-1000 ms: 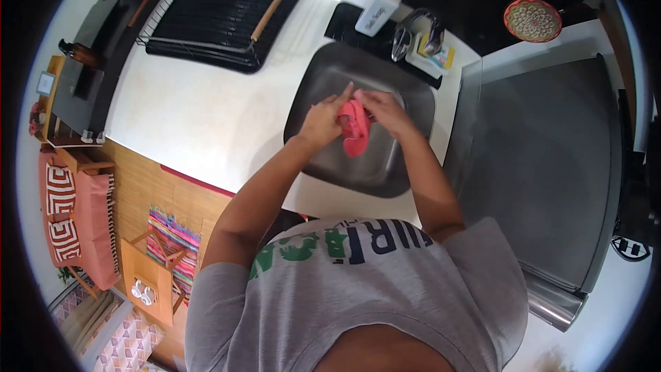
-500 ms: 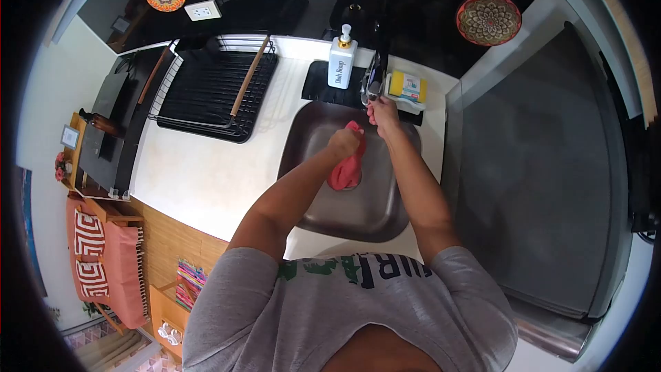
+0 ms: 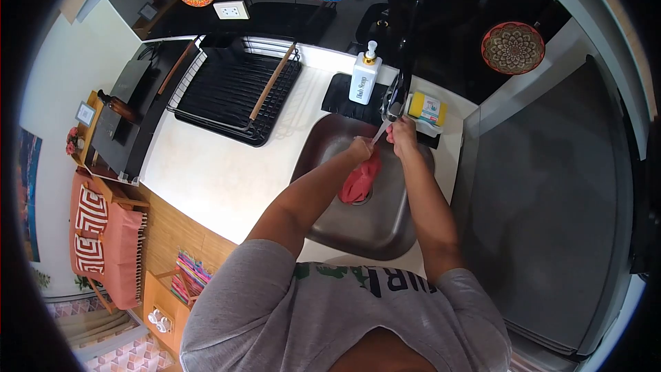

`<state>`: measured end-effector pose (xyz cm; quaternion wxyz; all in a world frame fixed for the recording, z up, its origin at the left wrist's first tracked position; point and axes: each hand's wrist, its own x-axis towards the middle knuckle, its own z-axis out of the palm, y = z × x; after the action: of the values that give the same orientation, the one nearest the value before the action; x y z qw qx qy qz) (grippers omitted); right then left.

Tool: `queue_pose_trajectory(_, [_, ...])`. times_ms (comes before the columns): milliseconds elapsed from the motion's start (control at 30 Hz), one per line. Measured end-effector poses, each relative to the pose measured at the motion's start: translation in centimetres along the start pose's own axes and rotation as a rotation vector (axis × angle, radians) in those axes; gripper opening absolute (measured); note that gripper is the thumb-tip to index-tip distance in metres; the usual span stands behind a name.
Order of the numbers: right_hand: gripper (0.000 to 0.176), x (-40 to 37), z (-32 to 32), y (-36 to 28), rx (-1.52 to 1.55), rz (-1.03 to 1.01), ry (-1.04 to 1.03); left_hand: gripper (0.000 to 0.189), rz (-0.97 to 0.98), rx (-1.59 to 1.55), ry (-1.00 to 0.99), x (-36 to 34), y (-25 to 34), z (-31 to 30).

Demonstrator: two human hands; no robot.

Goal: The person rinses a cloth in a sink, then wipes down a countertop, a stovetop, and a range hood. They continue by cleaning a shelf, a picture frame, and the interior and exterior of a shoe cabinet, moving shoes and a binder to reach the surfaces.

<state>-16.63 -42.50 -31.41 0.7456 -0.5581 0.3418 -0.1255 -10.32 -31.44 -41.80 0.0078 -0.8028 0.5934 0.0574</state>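
In the head view, my left hand (image 3: 361,149) is closed round the upper end of a red cloth (image 3: 359,180), whose lower part hangs down over the drain of the metal sink (image 3: 375,238). A thin stream of water (image 3: 381,130) runs from the faucet (image 3: 394,109) toward my left hand. My right hand (image 3: 403,132) is closed at the faucet's end, just right of the stream; its exact grip is partly hidden. Behind the sink stands a white dish soap bottle (image 3: 364,77) with a pump top, left of the faucet.
A yellow sponge pack (image 3: 427,107) sits in a holder right of the faucet. The black dish rack (image 3: 234,93) with wooden handles stands on the white counter (image 3: 206,165) to the left. A large dark grey surface (image 3: 544,213) lies to the right.
Water now flows from the faucet, where none showed before. My left hand with the red cloth has come closer to the faucet and my right hand. The whole view has shifted slightly.
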Motion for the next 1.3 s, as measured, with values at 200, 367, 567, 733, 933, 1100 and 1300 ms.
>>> queue_pose_trajectory(200, [0.022,-0.8,-0.6,1.1,-0.149,0.073,-0.048,0.029,-0.375,-0.871,0.023,-1.7,1.3,-2.8])
queue_pose_trajectory(367, [0.048,-1.0,-0.4,6.8,-0.186,-0.22,-0.284,0.028,-0.489,-1.101,0.061,-4.9,1.6,-7.8])
queue_pose_trajectory(567, [0.057,-2.3,0.8,9.5,0.158,0.152,-0.475,0.027,-0.431,-1.09,0.255,-5.8,-0.8,-7.6])
queue_pose_trajectory(733, [0.056,-0.4,-1.6,14.4,0.02,0.171,-0.419,0.024,-0.507,-1.805,0.322,-8.3,-1.7,-9.0])
queue_pose_trajectory(933, [0.032,-3.8,2.1,10.2,0.511,0.074,-0.493,0.027,-0.92,-2.672,0.376,-7.8,-1.6,0.6])
queue_pose_trajectory(1100, [0.023,-7.9,7.0,11.3,-0.257,-0.304,-0.104,0.034,-1.172,-1.752,0.363,-7.7,2.5,-0.3])
queue_pose_trajectory(1300, [0.035,-2.0,2.9,12.9,-0.708,-0.482,0.064,0.021,-0.776,-2.049,-0.283,-11.3,2.1,-4.2])
